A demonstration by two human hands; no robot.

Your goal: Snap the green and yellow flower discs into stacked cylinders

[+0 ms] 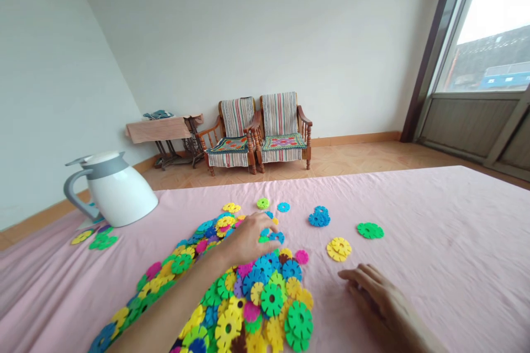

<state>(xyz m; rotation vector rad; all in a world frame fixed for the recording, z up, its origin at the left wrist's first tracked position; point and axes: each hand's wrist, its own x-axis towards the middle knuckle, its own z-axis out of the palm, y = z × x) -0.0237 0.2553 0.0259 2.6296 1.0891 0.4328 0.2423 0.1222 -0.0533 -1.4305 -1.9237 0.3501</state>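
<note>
A large heap of notched plastic discs (272,300) in green, blue, yellow, pink and other colours lies on the pink cloth (434,237). My left hand (253,236) reaches over the heap's far part. Its thumb and fingers are apart and curved, with a blue disc (276,237) lying at the gap between them. My right hand (375,292) is low over the cloth to the right of the heap, fingers stretched forward and nothing seen in them. Closest to it is a small stack of yellow discs (338,249). My left forearm hides part of the heap.
A green disc group (370,230), a blue stack (319,217) and a pink disc (302,257) lie separately on the cloth. At the left stands a white jug (124,193), beside a few green discs (102,241). Two wooden armchairs (284,127) stand beyond the table.
</note>
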